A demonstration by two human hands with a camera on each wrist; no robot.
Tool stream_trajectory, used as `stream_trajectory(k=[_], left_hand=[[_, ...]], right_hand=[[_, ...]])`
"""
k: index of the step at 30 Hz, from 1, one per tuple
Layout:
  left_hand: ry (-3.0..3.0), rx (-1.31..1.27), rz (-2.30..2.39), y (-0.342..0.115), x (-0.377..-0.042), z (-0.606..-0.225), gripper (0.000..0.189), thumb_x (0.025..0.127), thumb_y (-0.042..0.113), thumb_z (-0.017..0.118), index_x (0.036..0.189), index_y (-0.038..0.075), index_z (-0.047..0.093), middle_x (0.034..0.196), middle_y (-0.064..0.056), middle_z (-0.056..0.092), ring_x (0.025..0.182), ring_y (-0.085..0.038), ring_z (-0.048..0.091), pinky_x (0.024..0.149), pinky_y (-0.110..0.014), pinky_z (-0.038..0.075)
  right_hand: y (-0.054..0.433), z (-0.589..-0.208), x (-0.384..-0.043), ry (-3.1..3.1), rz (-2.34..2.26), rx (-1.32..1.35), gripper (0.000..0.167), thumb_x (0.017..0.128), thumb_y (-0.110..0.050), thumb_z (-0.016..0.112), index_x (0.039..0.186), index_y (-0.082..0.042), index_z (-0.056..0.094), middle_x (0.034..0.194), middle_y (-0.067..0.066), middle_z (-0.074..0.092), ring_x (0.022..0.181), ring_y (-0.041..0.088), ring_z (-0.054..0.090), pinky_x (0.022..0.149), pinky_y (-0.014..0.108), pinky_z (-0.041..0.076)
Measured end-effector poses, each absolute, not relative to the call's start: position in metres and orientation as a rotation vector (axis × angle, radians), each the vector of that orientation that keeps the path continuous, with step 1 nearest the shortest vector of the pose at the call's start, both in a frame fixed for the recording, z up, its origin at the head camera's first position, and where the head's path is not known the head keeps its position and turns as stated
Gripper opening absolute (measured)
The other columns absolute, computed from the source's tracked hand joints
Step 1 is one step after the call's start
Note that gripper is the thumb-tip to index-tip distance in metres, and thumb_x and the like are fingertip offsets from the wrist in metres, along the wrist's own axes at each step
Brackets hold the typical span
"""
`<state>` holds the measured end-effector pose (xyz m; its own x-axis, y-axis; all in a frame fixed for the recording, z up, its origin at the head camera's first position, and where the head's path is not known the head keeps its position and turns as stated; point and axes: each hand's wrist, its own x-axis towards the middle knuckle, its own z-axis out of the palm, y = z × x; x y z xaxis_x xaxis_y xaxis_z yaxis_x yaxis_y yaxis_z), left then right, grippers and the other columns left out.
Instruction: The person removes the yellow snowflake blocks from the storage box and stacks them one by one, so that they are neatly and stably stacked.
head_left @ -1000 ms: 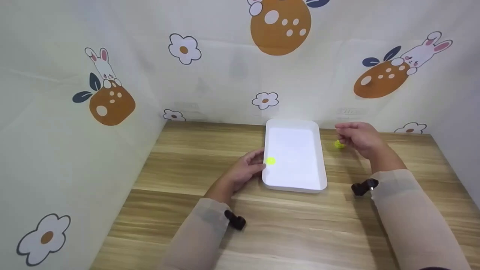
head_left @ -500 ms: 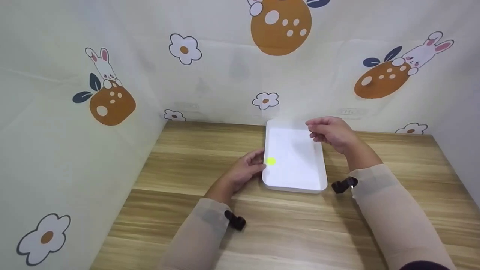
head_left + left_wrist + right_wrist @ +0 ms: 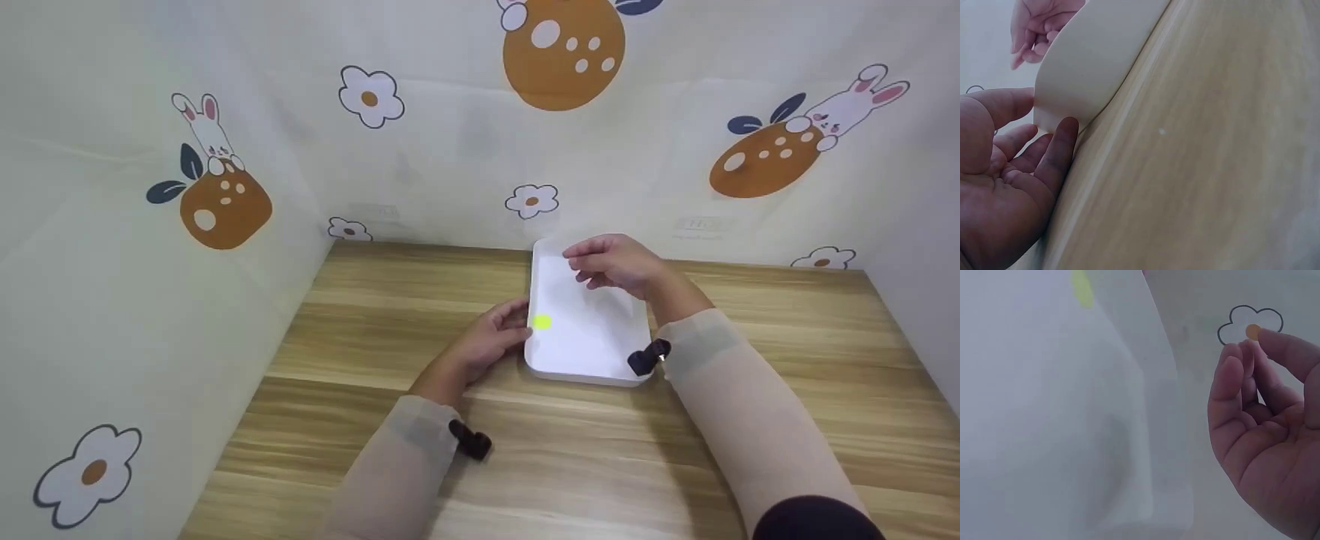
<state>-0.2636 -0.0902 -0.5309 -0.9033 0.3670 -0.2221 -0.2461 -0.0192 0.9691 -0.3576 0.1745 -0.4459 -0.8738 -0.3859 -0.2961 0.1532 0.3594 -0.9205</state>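
Observation:
The white shallow rectangular tray (image 3: 581, 352) lies on the wooden table, a flat round bright-yellow piece (image 3: 542, 322) inside it by the left wall. My left hand (image 3: 491, 339) is at the tray's left side; in the left wrist view its thumb meets the rim and its loosely bent fingers (image 3: 1066, 132) touch the outer wall. Over the far part of the tray hovers my right hand (image 3: 611, 262). In the right wrist view its thumb and bent fingers (image 3: 1227, 377) come close together at the tips; I cannot tell whether something small is between them.
Wood-grain table (image 3: 570, 465) surrounds the tray. A pale curtain (image 3: 442, 150) printed with rabbits, oranges and flowers stands along the back and left, just behind the tray's far end. My right forearm (image 3: 750, 405) crosses the tray's right side.
My right hand has moved left from beside the tray to over it. A yellow piece seen near its fingers one second ago no longer shows. My left hand and the tray stay put.

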Motion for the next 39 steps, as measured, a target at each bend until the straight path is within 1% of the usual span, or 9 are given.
stream_trajectory(k=[4,8,11,17,23,26,30,34,39], left_hand=[[1.845,0.138,1.979,-0.09,-0.264,-0.532,0.065,0.103,0.004,0.065,0.164,0.009,0.042,0.162,-0.02,0.053,0.149,-0.033,0.055,0.122,-0.044,0.049],[1.842,0.153,1.985,-0.09,-0.265,-0.532,0.066,0.103,0.004,0.065,0.164,0.009,0.041,0.163,-0.02,0.052,0.147,-0.033,0.056,0.122,-0.044,0.05],[1.838,0.161,1.989,-0.091,-0.265,-0.532,0.066,0.103,0.004,0.064,0.165,0.01,0.041,0.163,-0.02,0.052,0.146,-0.033,0.057,0.121,-0.043,0.051],[1.829,0.161,1.99,-0.091,-0.265,-0.532,0.067,0.104,0.003,0.063,0.166,0.01,0.039,0.166,-0.018,0.048,0.151,-0.032,0.052,0.122,-0.043,0.05],[1.832,0.153,1.985,-0.091,-0.264,-0.531,0.068,0.103,0.003,0.064,0.166,0.01,0.038,0.166,-0.018,0.048,0.152,-0.032,0.051,0.123,-0.043,0.049],[1.839,0.155,1.983,-0.092,-0.265,-0.531,0.067,0.103,0.004,0.064,0.165,0.01,0.039,0.166,-0.018,0.049,0.152,-0.032,0.051,0.123,-0.044,0.049],[1.845,0.164,1.975,-0.093,-0.266,-0.532,0.066,0.104,0.005,0.064,0.165,0.011,0.041,0.166,-0.016,0.049,0.153,-0.032,0.05,0.124,-0.045,0.048],[1.848,0.169,1.969,-0.093,-0.266,-0.532,0.066,0.103,0.005,0.065,0.164,0.012,0.042,0.166,-0.015,0.049,0.153,-0.032,0.049,0.124,-0.044,0.048],[1.845,0.172,1.981,-0.092,-0.265,-0.533,0.066,0.103,0.003,0.064,0.165,0.01,0.041,0.166,-0.017,0.049,0.152,-0.033,0.05,0.123,-0.044,0.049]], right_hand=[[0.163,-0.454,-0.361,2.119,-1.455,-0.27,0.036,0.102,-0.017,0.073,0.136,-0.006,0.069,0.104,-0.003,0.073,0.099,0.017,0.07,0.087,0.028,0.063],[0.155,-0.462,-0.364,2.084,-1.369,-0.325,0.045,0.1,-0.013,0.074,0.142,-0.001,0.064,0.103,-0.003,0.074,0.1,0.017,0.069,0.089,0.03,0.062],[0.151,-0.467,-0.367,2.084,-1.298,-0.348,0.046,0.098,-0.011,0.075,0.142,-0.001,0.064,0.104,-0.002,0.074,0.1,0.017,0.068,0.09,0.029,0.061],[0.146,-0.48,-0.372,2.098,-1.168,-0.375,0.042,0.095,-0.009,0.077,0.136,-0.006,0.07,0.111,-0.001,0.073,0.1,0.013,0.067,0.089,0.027,0.06],[0.144,-0.49,-0.375,2.104,-1.078,-0.395,0.043,0.093,-0.003,0.078,0.135,-0.008,0.071,0.117,0.001,0.073,0.105,0.013,0.066,0.09,0.024,0.057],[0.143,-0.491,-0.373,2.158,-0.993,-0.444,0.043,0.091,-0.006,0.079,0.133,-0.011,0.073,0.12,0.003,0.073,0.108,0.014,0.064,0.094,0.025,0.054],[0.141,-0.489,-0.369,2.232,-0.886,-0.505,0.043,0.087,-0.011,0.082,0.13,-0.016,0.075,0.125,0.003,0.072,0.115,0.017,0.061,0.105,0.031,0.048],[0.14,-0.489,-0.366,2.283,-0.821,-0.519,0.041,0.087,-0.013,0.083,0.127,-0.019,0.077,0.125,0.003,0.072,0.117,0.019,0.06,0.11,0.036,0.046],[0.136,-0.488,-0.362,2.325,-0.744,-0.528,0.038,0.089,-0.013,0.083,0.125,-0.022,0.078,0.117,0.001,0.068,0.112,0.02,0.057,0.103,0.035,0.046]])
